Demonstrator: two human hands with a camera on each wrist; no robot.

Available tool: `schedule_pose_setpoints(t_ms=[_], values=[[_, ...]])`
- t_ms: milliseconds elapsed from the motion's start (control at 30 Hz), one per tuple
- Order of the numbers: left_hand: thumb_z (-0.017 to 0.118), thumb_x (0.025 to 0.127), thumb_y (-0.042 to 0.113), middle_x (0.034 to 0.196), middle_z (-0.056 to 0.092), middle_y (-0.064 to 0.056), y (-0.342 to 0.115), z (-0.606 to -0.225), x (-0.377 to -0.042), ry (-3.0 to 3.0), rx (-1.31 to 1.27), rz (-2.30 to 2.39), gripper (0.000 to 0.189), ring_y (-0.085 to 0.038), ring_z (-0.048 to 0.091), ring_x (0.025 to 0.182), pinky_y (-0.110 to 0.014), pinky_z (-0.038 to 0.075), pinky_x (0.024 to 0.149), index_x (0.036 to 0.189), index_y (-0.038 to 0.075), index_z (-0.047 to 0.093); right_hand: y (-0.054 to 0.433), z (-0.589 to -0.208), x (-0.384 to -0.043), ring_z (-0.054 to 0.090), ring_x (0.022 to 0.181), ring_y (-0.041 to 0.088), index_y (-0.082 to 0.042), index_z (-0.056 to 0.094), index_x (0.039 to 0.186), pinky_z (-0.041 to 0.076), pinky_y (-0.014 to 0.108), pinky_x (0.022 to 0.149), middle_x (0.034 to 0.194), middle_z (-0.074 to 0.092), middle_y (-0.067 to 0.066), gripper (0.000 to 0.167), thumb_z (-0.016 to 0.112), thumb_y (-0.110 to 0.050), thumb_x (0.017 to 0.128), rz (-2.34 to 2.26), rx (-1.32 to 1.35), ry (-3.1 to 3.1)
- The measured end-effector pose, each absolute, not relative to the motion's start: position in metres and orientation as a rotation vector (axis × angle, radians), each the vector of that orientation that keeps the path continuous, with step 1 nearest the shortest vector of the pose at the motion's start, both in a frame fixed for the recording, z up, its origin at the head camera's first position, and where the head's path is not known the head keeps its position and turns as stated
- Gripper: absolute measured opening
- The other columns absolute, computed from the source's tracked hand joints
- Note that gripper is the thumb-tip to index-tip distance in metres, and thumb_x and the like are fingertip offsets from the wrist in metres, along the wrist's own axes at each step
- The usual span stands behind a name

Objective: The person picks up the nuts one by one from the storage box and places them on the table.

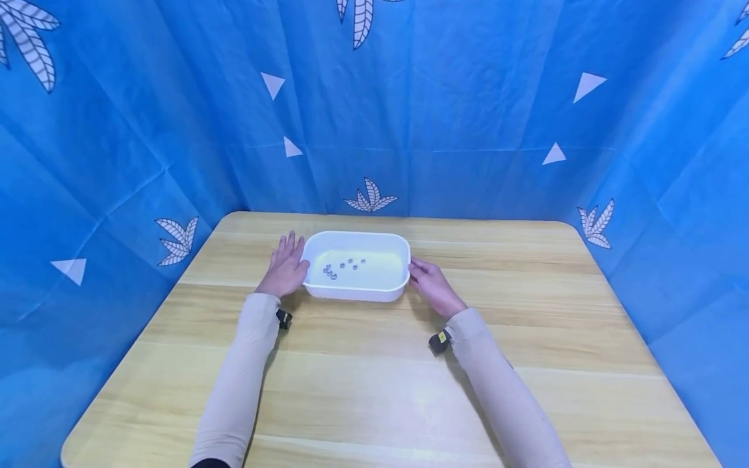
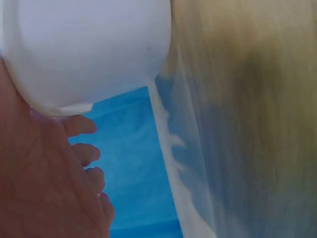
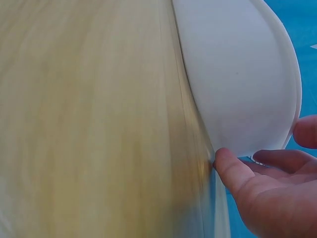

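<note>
Between both hands is a white plastic basin [image 1: 357, 294] with rounded corners, near the far side of the wooden table. Several small silvery pieces [image 1: 333, 276] lie scattered on its floor, mostly towards the left; they are too small to identify. My left hand [image 1: 283, 268] is at the basin's left end, thumb at the rim and the other fingers stretched out past it. At the opposite end, my right hand [image 1: 432, 283] holds the basin, with the thumb by the rim and fingers [image 3: 230, 166] against the lower wall. Whether the base touches the table cannot be told.
The wooden table [image 1: 363, 383] has rounded corners and extends in front of the basin and to both sides. A blue curtain [image 1: 468, 117] with white leaves and triangles surrounds its back and sides. A small black camera [image 1: 439, 341] sits at the right wrist.
</note>
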State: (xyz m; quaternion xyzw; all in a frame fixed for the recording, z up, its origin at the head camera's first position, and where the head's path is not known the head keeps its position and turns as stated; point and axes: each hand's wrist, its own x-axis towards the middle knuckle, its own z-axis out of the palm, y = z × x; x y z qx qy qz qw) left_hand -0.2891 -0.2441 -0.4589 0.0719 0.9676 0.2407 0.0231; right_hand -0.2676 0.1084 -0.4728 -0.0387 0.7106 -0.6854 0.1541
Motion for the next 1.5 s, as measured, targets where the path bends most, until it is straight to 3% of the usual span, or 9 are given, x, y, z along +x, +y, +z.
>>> schedule_pose_setpoints(t_ms=[433,967,1167,1500], values=[[0.022,0.107,0.041,0.172,-0.023,-0.009,-0.248,-0.457,-0.288,3.000,0.208,0.585,0.072,-0.033,-0.022,0.161,-0.056,-0.011,0.131,0.166,0.005,0.002,0.108,-0.474,-0.268,0.034,0.157,0.031,0.000,0.027,0.161,0.035,0.041,0.127,0.171,0.026,0.015,0.054,0.039,-0.017,0.111,-1.957,-0.121,2.053],[0.026,0.107,0.034,0.174,-0.015,-0.020,-0.245,-0.458,-0.289,3.073,0.254,0.550,0.072,-0.037,-0.019,0.161,-0.057,-0.011,0.131,0.166,0.002,0.001,0.115,-0.473,-0.271,0.029,0.159,0.030,-0.002,0.026,0.162,0.032,0.042,0.128,0.172,0.024,0.013,0.059,0.045,-0.022,0.110,-1.893,-0.119,2.124],[0.025,0.107,0.036,0.173,-0.018,-0.016,-0.246,-0.460,-0.290,3.062,0.248,0.563,0.072,-0.035,-0.019,0.162,-0.055,-0.010,0.132,0.166,0.003,0.000,0.121,-0.469,-0.271,0.035,0.156,0.034,-0.002,0.038,0.158,0.030,0.048,0.129,0.167,0.037,0.016,0.056,0.048,-0.028,0.109,-1.807,-0.111,2.314],[0.024,0.106,0.038,0.174,-0.017,-0.016,-0.247,-0.461,-0.290,3.069,0.274,0.539,0.073,-0.033,-0.016,0.162,-0.054,-0.006,0.133,0.166,0.002,0.003,0.128,-0.447,-0.267,0.055,0.140,0.034,0.000,0.054,0.146,0.045,0.047,0.120,0.149,0.058,0.018,0.047,0.056,-0.025,0.106,-1.904,-0.101,2.458]])
